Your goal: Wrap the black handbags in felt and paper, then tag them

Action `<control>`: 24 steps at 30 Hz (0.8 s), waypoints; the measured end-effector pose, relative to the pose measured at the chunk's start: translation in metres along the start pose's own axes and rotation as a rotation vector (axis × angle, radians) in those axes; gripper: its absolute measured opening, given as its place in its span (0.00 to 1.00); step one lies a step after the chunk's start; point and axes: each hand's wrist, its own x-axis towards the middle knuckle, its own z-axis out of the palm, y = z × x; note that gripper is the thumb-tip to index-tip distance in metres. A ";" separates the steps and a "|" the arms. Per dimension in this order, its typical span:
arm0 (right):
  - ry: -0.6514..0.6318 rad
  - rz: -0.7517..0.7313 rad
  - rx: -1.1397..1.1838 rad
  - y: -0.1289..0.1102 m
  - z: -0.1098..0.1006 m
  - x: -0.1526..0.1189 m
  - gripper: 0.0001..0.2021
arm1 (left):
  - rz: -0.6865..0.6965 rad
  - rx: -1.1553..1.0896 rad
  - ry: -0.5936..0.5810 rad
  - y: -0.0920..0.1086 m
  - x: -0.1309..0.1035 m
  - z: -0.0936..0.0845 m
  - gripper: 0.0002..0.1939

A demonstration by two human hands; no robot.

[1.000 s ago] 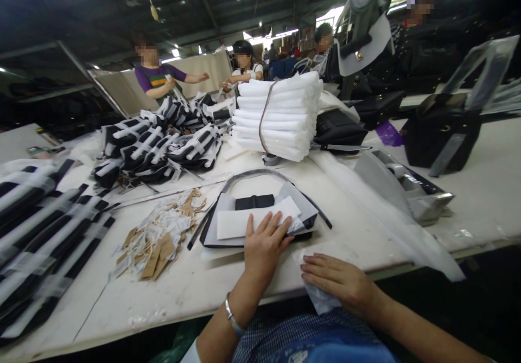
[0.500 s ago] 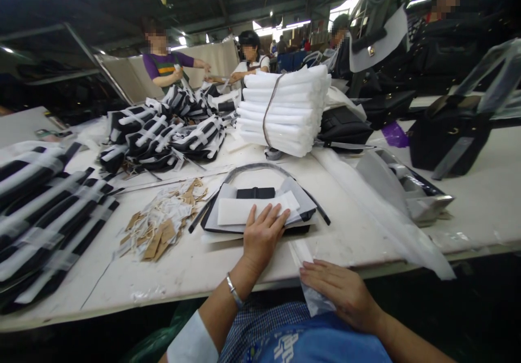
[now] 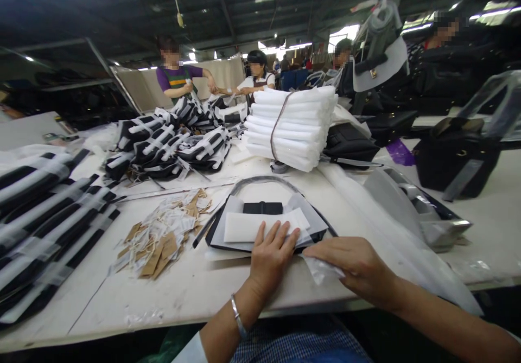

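Note:
A black handbag (image 3: 321, 236) lies on the table with grey-white padding on its front and its handle arched away from me. Across the padding rests a folded white foam sheet (image 3: 244, 227). My left hand (image 3: 271, 254) lies flat on the foam, fingers stretched out and slightly apart. At the bag's near right edge, my right hand (image 3: 352, 262) is closed on a translucent plastic piece (image 3: 319, 269), which hangs crumpled below the fingers. Whether that piece touches the bag, I cannot tell.
Left of the bag is a heap of paper tags (image 3: 163, 243). Wrapped black bags (image 3: 61, 222) pile up at the left, others behind. A tied stack of white foam sheets (image 3: 297, 129) stands beyond. Clear plastic film (image 3: 391, 227) stretches along the right. Co-workers are at the back.
My right hand has moved up from the table's front edge to the bag's near right edge, bringing the plastic piece along. My left hand still rests on the foam sheet.

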 end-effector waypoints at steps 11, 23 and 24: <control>-0.168 0.346 -0.111 0.072 0.035 0.044 0.25 | -0.036 -0.039 0.050 0.003 0.000 0.009 0.08; -0.372 0.562 0.106 0.093 0.048 0.073 0.05 | -0.030 -0.125 0.148 0.002 0.000 0.010 0.10; -0.377 0.575 0.113 0.096 0.050 0.074 0.06 | -0.030 -0.140 0.149 0.001 0.001 0.009 0.10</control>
